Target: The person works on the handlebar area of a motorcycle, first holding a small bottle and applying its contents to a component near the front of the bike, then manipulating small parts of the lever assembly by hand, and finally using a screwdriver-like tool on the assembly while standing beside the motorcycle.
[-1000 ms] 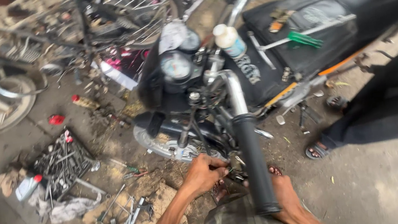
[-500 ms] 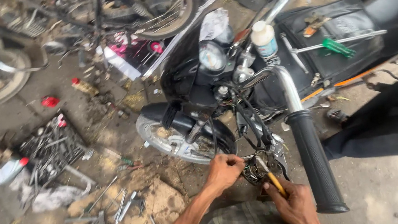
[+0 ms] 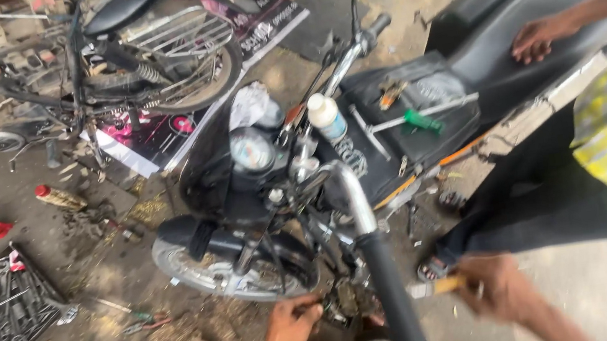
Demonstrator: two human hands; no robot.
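Left hand (image 3: 292,328), bottom centre: grip pinched on small metal part (image 3: 344,302) under handlebar (image 3: 389,291); looks rigid, greasy, hold by edges. Right hand (image 3: 494,286): grip closed round yellow-handled tool (image 3: 435,287); light, stiff, blurred.

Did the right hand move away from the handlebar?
Yes. The right hand, gripping a yellow-handled tool, has pulled out to the right of the black handlebar grip, which it earlier sat close against.

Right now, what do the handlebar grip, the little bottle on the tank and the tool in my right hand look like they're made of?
Handlebar grip: matte black, probably rubber. Bottle: white, slightly translucent, likely plastic, with a blue label. Tool in the right hand: yellowish handle, wood or plastic; motion blur leaves it open.
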